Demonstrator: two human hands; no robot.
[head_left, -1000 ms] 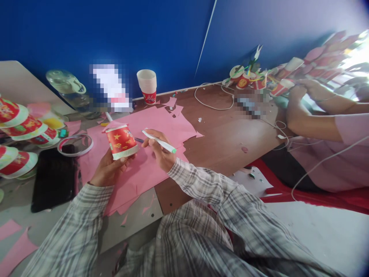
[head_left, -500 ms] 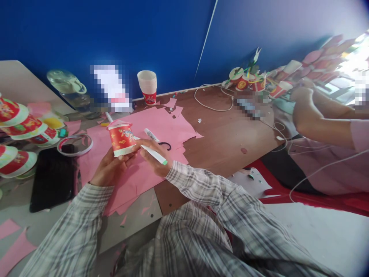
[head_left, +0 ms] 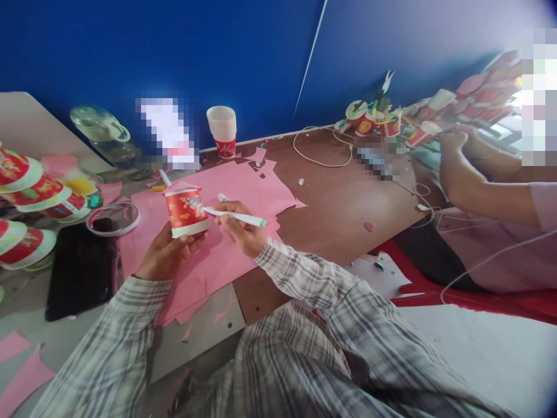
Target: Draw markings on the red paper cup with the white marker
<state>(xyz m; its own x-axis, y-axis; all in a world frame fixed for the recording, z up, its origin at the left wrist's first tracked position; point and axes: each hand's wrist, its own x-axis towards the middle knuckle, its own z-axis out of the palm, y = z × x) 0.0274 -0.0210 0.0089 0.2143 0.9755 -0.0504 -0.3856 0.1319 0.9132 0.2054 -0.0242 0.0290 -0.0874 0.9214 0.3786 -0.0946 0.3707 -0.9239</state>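
Note:
My left hand (head_left: 163, 255) is closed round an upturned red paper cup (head_left: 186, 212) with gold and white print, its bottom covered by a pink paper piece. My right hand (head_left: 241, 227) pinches a white marker (head_left: 235, 217) with a green end cap. The marker lies almost level and its tip touches the cup's right side. Both hands hover over pink paper sheets (head_left: 243, 191) spread on the brown table (head_left: 348, 203). A second white marker shows partly behind my right hand.
A stack of cups (head_left: 223, 130) stands by the blue wall. More red cups (head_left: 26, 197), a tape ring (head_left: 113, 217) and a black tablet (head_left: 78, 270) lie at left. Another person's arms (head_left: 478, 180) work at right near white cables (head_left: 322, 157) and cup crafts.
My right hand swung the marker from pointing away to level, bringing its tip against the cup. The cup turned slightly in my left hand. The other person's hands shifted.

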